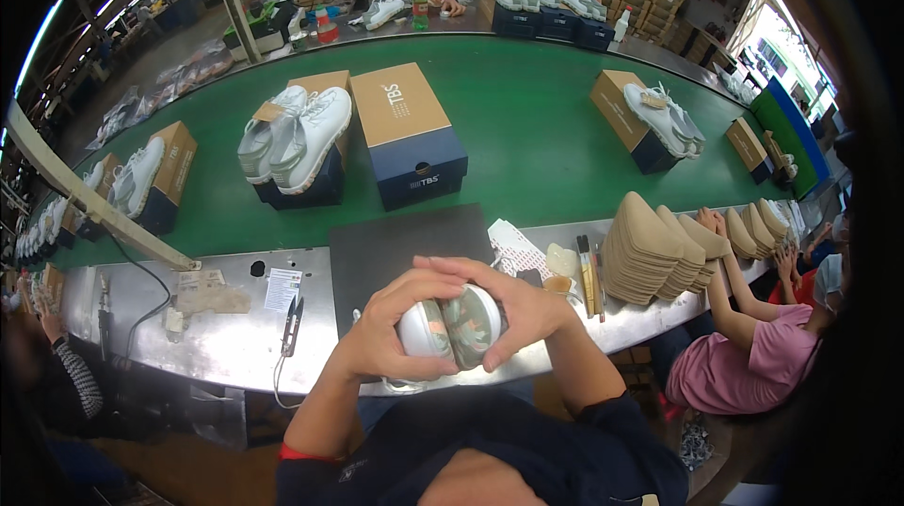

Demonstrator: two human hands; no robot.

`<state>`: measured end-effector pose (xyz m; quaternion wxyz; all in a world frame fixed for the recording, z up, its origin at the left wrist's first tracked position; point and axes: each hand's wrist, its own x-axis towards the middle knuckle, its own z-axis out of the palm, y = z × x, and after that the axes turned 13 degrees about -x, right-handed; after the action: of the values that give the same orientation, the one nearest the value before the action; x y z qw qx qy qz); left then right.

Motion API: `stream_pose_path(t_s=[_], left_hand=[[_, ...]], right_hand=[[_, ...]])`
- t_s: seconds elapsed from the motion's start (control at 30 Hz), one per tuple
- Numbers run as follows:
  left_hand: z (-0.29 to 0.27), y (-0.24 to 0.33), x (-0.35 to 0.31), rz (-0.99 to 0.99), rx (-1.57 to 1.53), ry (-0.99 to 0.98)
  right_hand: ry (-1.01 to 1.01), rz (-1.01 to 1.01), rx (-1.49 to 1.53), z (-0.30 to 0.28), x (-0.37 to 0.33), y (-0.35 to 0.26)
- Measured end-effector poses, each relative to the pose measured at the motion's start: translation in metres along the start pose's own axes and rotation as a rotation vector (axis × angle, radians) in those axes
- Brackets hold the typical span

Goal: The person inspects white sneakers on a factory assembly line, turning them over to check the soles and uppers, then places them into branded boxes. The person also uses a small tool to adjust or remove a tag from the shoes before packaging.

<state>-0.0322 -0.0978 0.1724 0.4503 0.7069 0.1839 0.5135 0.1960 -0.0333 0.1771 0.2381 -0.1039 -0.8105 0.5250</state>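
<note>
Close in front of my body I hold a pair of white shoes side by side, heels facing me. My left hand (384,321) wraps round the left shoe (420,333). Fingers and thumb of my right hand (527,306) grip the right shoe (476,325), whose heel has a green and orange pattern. The two shoes touch along their inner sides, and the hands hide much of their length. Behind them lies a dark mat (414,238) on the metal bench edge. Below my left hand, white laces hang partly in view.
Shoe boxes, an upright one (411,148) and one with white shoes (299,139) on it, stand on the green belt (527,129). Stacked beige insole-like pieces (645,252), brushes (589,275), a patterned cloth (513,247) and a cutter (293,325) lie along the bench. A co-worker (744,355) sits right.
</note>
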Motion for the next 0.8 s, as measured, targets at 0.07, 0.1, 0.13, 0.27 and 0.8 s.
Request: stream_pose_path(t_s=[0.07,0.1,0.13,0.27,0.8], left_hand=[[0.000,0.000,-0.005,-0.015,-0.029,0.050],[0.000,0.000,-0.008,-0.021,-0.053,0.083],[0.000,-0.001,-0.010,-0.041,-0.066,0.087],[-0.003,0.004,-0.012,-0.120,0.083,0.220],[-0.005,0.014,0.001,-0.022,0.919,0.572]], right_hand=[[-0.014,0.094,0.197,0.011,0.005,0.004],[0.012,0.115,0.203,0.014,0.005,0.006],[0.037,0.148,0.221,0.019,0.005,0.008],[0.202,0.174,-0.025,0.022,0.003,0.006],[0.538,0.399,-0.589,0.023,0.020,-0.028]])
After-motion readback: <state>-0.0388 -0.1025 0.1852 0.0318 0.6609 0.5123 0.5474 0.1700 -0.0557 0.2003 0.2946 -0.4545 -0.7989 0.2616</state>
